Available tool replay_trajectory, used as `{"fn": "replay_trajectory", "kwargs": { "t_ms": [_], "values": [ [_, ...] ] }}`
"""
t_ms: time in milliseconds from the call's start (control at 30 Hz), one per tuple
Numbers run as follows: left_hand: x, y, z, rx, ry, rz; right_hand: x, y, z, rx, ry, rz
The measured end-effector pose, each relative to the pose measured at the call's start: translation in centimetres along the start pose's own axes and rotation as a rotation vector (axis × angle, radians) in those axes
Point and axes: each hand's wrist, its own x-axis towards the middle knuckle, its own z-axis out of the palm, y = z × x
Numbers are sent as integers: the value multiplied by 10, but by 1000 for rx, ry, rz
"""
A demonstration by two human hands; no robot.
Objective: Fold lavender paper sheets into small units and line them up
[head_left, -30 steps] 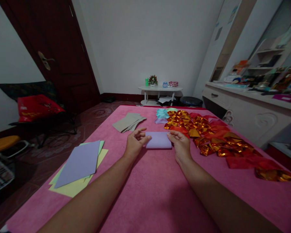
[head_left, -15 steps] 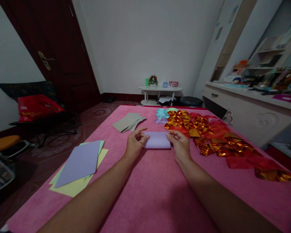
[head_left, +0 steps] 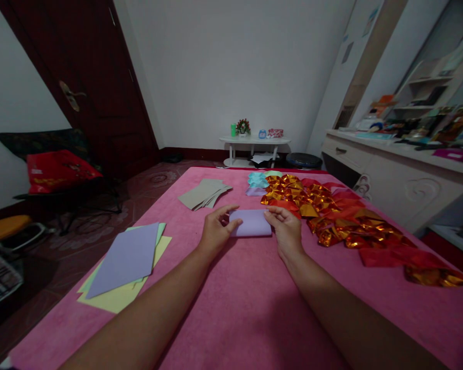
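A folded sheet of lilac paper point(head_left: 250, 223) is held between my two hands, just over the pink-covered table point(head_left: 231, 298). My left hand point(head_left: 218, 226) grips its left end, thumb in front and fingers behind. At the opposite end, my right hand point(head_left: 284, 226) pinches the paper between thumb and fingers. To the left lies a loose stack of lilac, green and yellow paper sheets point(head_left: 125, 259). Beyond my left hand rest several fanned grey paper pieces point(head_left: 203, 194). Shiny gold and red folded papers point(head_left: 320, 200) spread along the right, with small blue folded papers point(head_left: 257, 180) behind.
A white side table point(head_left: 254, 140) stands against the far wall, bearing a small plant and other items. On the right is a cluttered white dresser point(head_left: 401, 159). A chair holds a red bag point(head_left: 61, 172) at the left, near a dark red door point(head_left: 81, 87).
My left thumb and fingers have shifted slightly right, further over the lilac paper's left end. My right hand stays almost where it was.
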Motion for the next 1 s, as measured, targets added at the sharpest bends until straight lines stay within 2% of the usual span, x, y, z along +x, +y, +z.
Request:
{"fn": "replay_trajectory", "kwargs": {
  "t_ms": [400, 500, 733, 867, 1000],
  "values": [
    [-1, 8, -1, 53, 2, 132, -1, -2, 1, 3, 32, 15],
    [-1, 5, -1, 66, 12, 119, 0, -1, 0, -3, 35, 18],
    [1, 5, 0, -37, 65, -49, 1, -2, 0, 74, 90, 17],
    [1, 7, 0, -69, 77, -38, 0, -6, 1, 97, 112, 21],
    [1, 5, -2, -25, 76, 44, 0, -6, 1, 119, 113, 35]
  ]
}}
